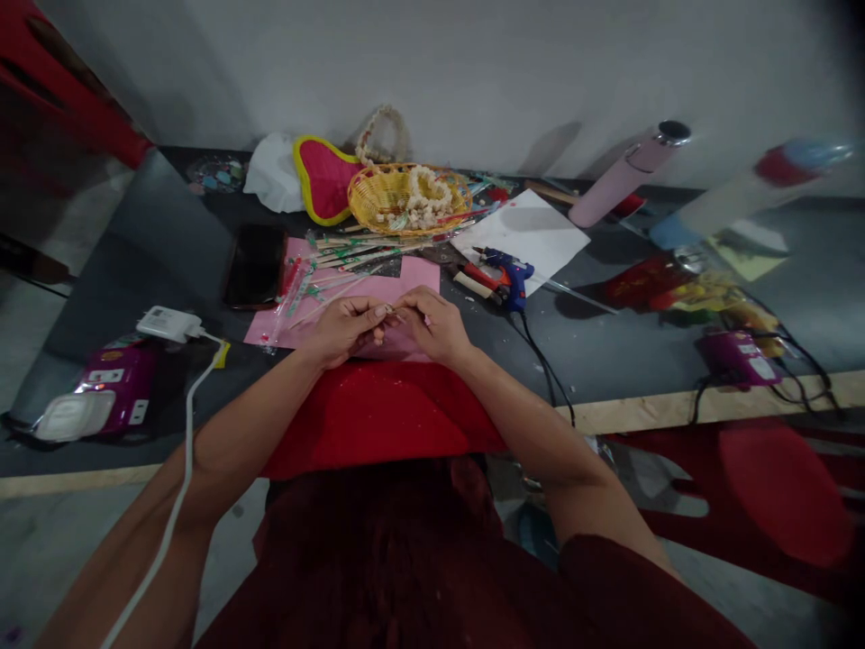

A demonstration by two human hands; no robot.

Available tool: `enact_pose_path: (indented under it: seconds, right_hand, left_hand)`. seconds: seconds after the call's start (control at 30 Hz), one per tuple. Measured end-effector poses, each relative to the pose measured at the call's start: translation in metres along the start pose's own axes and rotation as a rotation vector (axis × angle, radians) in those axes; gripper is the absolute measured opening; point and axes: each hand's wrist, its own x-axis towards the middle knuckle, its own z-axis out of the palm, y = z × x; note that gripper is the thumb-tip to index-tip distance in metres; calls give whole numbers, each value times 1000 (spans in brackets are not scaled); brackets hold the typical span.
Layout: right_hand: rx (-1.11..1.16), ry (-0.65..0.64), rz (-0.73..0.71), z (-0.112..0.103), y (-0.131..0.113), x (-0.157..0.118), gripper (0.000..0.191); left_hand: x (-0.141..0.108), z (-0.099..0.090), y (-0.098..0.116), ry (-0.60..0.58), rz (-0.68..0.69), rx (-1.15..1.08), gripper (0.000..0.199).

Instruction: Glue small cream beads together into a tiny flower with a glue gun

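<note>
My left hand (343,332) and my right hand (436,326) meet over pink paper (420,275) at the table's front. The fingertips of both are pinched together around a tiny pale piece (390,312), too small and hidden to name. Under my wrists lies a red sheet (385,410) reaching over the edge. Just beyond my fingers are thin sticks (365,254) with green and red bits, beside a clear plastic packet (294,293). To the right of my right hand rests a blue glue gun (514,275), with red-handled pliers (477,278) against it.
A yellow basket (365,209) holds a beige beaded string. Left are a phone (255,266), a white charger (168,323) and a purple power socket (112,388); its white cable crosses my left arm. A pink flask (625,180) and another purple socket (740,358) stand right.
</note>
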Motion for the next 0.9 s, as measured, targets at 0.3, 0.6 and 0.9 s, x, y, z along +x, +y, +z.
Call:
enact_pose_path:
  seconds: [0.3, 0.6, 0.9]
  right_hand:
    - [37, -7, 18, -16, 2, 1, 26]
    - [132, -137, -41, -15, 1, 0, 36]
    - [-175, 121, 71, -50, 9, 1, 25]
  left_hand:
    - [-1, -1, -2, -6, -1, 52, 33]
    - [-3, 0, -1, -65, -37, 69, 31]
    - [-4, 0, 0, -63, -22, 76, 30]
